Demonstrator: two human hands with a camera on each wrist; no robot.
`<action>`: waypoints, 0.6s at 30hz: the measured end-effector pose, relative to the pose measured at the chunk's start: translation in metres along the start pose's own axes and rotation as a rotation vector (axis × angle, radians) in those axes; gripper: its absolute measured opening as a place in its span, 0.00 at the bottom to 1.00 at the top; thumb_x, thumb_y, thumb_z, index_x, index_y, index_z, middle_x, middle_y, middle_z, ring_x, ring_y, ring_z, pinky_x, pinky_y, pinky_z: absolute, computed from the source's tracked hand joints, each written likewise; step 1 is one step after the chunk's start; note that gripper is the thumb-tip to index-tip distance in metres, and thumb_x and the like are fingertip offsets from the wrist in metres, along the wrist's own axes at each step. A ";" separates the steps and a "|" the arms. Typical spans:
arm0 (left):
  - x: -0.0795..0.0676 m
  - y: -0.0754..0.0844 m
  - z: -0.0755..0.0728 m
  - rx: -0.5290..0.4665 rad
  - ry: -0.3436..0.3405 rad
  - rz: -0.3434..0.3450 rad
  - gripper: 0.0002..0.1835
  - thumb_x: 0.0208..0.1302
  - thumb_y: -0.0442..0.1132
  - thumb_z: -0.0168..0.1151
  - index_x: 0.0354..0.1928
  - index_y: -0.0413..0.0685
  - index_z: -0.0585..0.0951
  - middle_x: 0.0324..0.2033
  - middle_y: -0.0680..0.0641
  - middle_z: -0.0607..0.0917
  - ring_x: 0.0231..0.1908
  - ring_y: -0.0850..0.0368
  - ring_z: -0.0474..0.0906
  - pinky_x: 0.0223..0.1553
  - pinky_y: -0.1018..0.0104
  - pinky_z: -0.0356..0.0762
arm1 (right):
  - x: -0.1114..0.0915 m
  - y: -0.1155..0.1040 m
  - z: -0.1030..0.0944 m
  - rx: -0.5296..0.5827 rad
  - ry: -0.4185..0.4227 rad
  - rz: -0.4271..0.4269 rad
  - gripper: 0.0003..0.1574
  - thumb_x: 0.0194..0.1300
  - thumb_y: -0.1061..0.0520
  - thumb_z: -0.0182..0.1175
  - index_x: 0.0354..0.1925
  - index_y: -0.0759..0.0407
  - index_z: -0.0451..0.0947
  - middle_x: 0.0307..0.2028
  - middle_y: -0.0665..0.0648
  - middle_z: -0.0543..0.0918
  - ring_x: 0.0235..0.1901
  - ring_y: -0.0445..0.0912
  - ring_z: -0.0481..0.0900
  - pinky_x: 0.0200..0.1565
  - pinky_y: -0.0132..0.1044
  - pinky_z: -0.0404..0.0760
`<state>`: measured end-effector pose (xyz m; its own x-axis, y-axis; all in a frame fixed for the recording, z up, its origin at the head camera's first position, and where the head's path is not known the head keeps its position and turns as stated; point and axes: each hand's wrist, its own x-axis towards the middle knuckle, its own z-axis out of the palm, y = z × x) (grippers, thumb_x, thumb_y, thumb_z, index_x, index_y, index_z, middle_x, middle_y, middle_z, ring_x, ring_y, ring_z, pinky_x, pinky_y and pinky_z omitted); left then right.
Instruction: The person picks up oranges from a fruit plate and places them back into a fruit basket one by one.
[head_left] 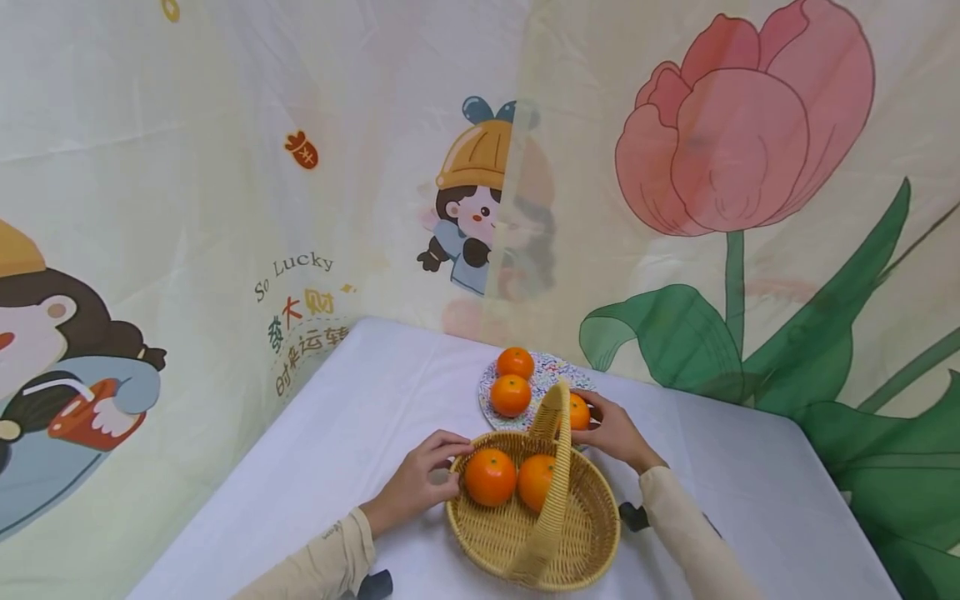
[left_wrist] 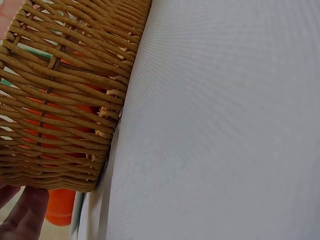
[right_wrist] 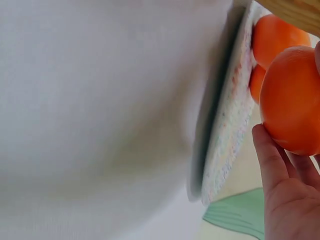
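A wicker basket (head_left: 581, 533) with a tall arched handle stands on the white table. Inside it lie two oranges (head_left: 491, 477). My left hand (head_left: 416, 479) grips the basket's left rim, and the left wrist view shows its fingertips (left_wrist: 35, 202) against the wicker edge. Just behind the handle, my right hand (head_left: 615, 429) holds another orange (right_wrist: 292, 100) between thumb and fingers. The handle partly covers this orange in the head view. Behind the basket, a patterned plate (head_left: 551, 365) carries two more oranges (head_left: 511, 396), which the right wrist view shows beyond the held one.
A white cloth covers the table (head_left: 330, 467). Printed fabric hangs (head_left: 375, 167) close behind the table's far edge. Dark objects show beside the left sleeve (head_left: 300, 571) and the right sleeve (head_left: 686, 525).
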<state>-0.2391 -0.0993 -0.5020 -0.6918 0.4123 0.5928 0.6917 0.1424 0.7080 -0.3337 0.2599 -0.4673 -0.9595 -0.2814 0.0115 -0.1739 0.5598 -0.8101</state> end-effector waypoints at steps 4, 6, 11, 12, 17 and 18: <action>0.000 -0.010 0.000 0.021 -0.007 -0.009 0.25 0.53 0.20 0.62 0.56 0.36 0.79 0.54 0.40 0.76 0.52 0.46 0.77 0.43 0.63 0.82 | -0.008 -0.005 -0.011 0.002 0.012 -0.035 0.53 0.46 0.43 0.77 0.68 0.48 0.67 0.62 0.55 0.73 0.54 0.52 0.76 0.52 0.43 0.80; -0.001 -0.017 -0.001 0.024 -0.013 -0.019 0.25 0.54 0.22 0.62 0.57 0.38 0.79 0.54 0.43 0.76 0.53 0.50 0.77 0.44 0.64 0.82 | -0.012 -0.007 -0.015 0.010 0.015 -0.059 0.53 0.46 0.44 0.78 0.68 0.50 0.67 0.61 0.54 0.74 0.54 0.52 0.77 0.52 0.41 0.80; -0.004 -0.021 -0.001 0.012 -0.027 -0.039 0.25 0.55 0.24 0.62 0.57 0.42 0.79 0.55 0.48 0.76 0.53 0.54 0.76 0.45 0.64 0.82 | -0.032 -0.022 -0.021 0.015 -0.013 -0.084 0.51 0.50 0.51 0.76 0.68 0.57 0.65 0.62 0.59 0.73 0.55 0.56 0.77 0.52 0.41 0.80; -0.005 -0.021 -0.001 0.012 -0.027 -0.044 0.25 0.55 0.24 0.62 0.57 0.42 0.79 0.55 0.48 0.76 0.53 0.54 0.76 0.45 0.64 0.82 | -0.038 -0.028 -0.022 0.017 -0.020 -0.087 0.51 0.50 0.53 0.76 0.69 0.59 0.65 0.63 0.60 0.72 0.55 0.57 0.76 0.53 0.41 0.79; -0.005 -0.017 0.000 0.006 -0.025 -0.038 0.25 0.55 0.24 0.62 0.57 0.42 0.79 0.55 0.47 0.76 0.53 0.52 0.77 0.45 0.63 0.82 | -0.060 -0.039 -0.026 0.026 -0.041 -0.132 0.50 0.50 0.53 0.76 0.68 0.58 0.66 0.63 0.60 0.72 0.55 0.56 0.77 0.53 0.40 0.79; -0.004 -0.017 0.000 0.007 -0.023 -0.032 0.25 0.55 0.23 0.62 0.57 0.42 0.79 0.55 0.47 0.76 0.53 0.51 0.77 0.45 0.63 0.82 | -0.062 -0.039 -0.026 0.031 -0.043 -0.140 0.50 0.50 0.52 0.76 0.68 0.57 0.66 0.63 0.59 0.72 0.55 0.56 0.77 0.53 0.39 0.79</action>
<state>-0.2484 -0.1033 -0.5164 -0.7090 0.4278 0.5607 0.6705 0.1624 0.7239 -0.2732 0.2764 -0.4212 -0.9159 -0.3886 0.1007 -0.2974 0.4885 -0.8203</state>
